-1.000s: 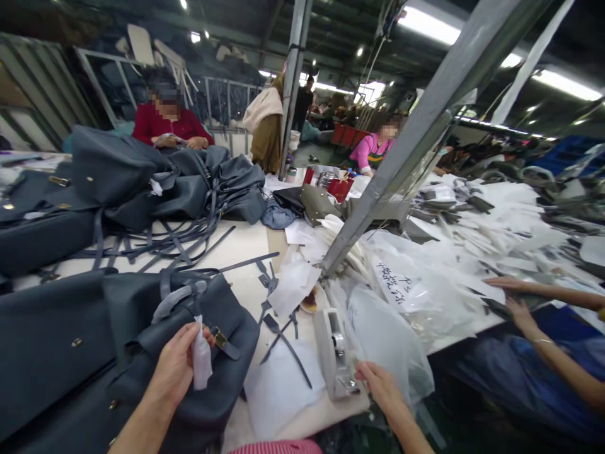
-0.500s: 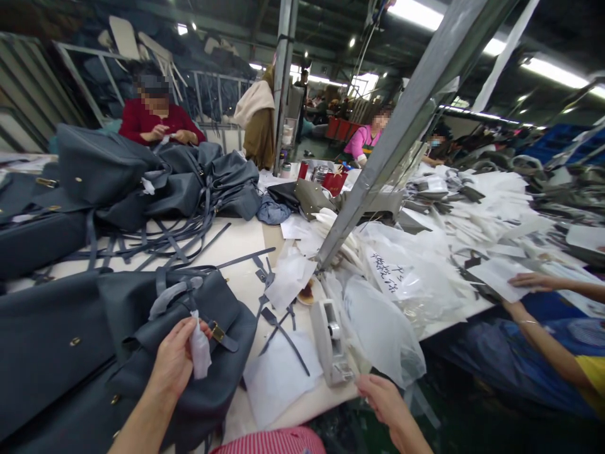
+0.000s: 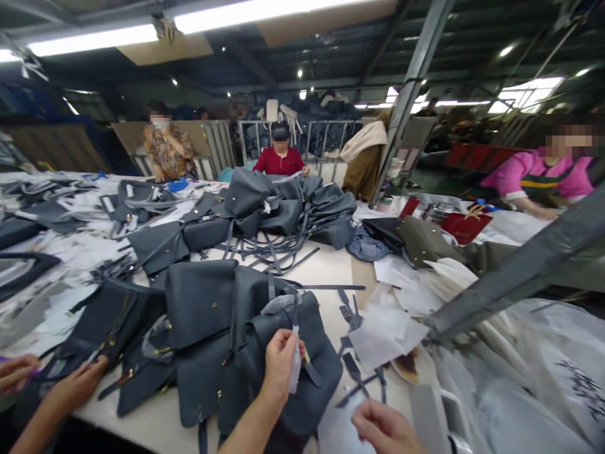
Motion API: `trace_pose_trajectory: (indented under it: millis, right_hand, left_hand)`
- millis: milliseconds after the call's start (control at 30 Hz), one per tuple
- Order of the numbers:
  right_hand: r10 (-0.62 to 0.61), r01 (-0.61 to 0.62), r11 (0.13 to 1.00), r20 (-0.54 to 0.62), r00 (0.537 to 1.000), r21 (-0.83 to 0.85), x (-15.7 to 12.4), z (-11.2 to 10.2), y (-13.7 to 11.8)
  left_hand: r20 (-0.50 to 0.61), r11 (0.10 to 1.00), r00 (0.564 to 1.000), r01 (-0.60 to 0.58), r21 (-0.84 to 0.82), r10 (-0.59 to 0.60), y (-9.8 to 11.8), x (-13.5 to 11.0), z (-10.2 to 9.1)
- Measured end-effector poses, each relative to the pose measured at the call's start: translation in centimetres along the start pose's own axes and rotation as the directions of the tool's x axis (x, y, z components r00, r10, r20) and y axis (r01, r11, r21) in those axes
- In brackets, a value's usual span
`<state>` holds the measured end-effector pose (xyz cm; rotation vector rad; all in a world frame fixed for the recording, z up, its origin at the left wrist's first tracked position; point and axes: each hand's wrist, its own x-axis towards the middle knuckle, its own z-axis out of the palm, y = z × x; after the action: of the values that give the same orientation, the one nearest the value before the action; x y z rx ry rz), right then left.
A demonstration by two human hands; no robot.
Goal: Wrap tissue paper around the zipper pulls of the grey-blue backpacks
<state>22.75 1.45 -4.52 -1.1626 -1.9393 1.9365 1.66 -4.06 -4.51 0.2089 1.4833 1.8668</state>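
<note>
My left hand (image 3: 280,358) pinches the white wrap (image 3: 295,372) at the dark bag (image 3: 324,356), near the table's (image 3: 328,268) front edge. Apart, my right hand (image 3: 382,427) curls by a paper sheet (image 3: 336,430), grip unclear; bare room shows beyond the bag.

at lower centre the left hand (image 3: 278,362) pinches a white strip (image 3: 295,372) in front of a dark bag (image 3: 326,343). at bottom right of centre the right hand (image 3: 382,425), fingers curled, is near a tape dispenser (image 3: 428,416). at lower left, a co-worker's hand (image 3: 78,388) touches another bag (image 3: 97,321).
</note>
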Motion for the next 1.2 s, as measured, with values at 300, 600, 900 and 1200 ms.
trace_pose_trajectory:
  millis: [300, 600, 900, 1200]
  right_hand:
    - [-0.208, 0.219, 0.947, 0.072, 0.975, -0.235, 9.4, 5.0, -10.8]
    - [-0.143, 0.111, 0.892, -0.039, 0.989, -0.438, 11.2, 5.0, -10.0]
    - [-0.09, 0.099, 0.95, 0.044, 0.995, -0.296, 11.3, 4.9, -10.1]
    - [-0.074, 0.082, 0.993, 0.09, 0.993, -0.089, 10.3, 4.1, -8.3]
  left_hand:
    - [-0.011, 0.985, 0.989, -0.144, 0.094, 0.146, -1.0, -0.3, -0.3]
    - [0.05, 0.923, 0.969, -0.247, 0.296, 0.243, -1.1, -1.1, -1.0]
    - [0.14, 0.831, 0.916, -0.401, 0.385, 0.377, 1.6, -2.4, -1.8]
    - [0.087, 0.974, 0.985, 0.161, -0.157, -0.149, 2.0, -2.8, -1.0]
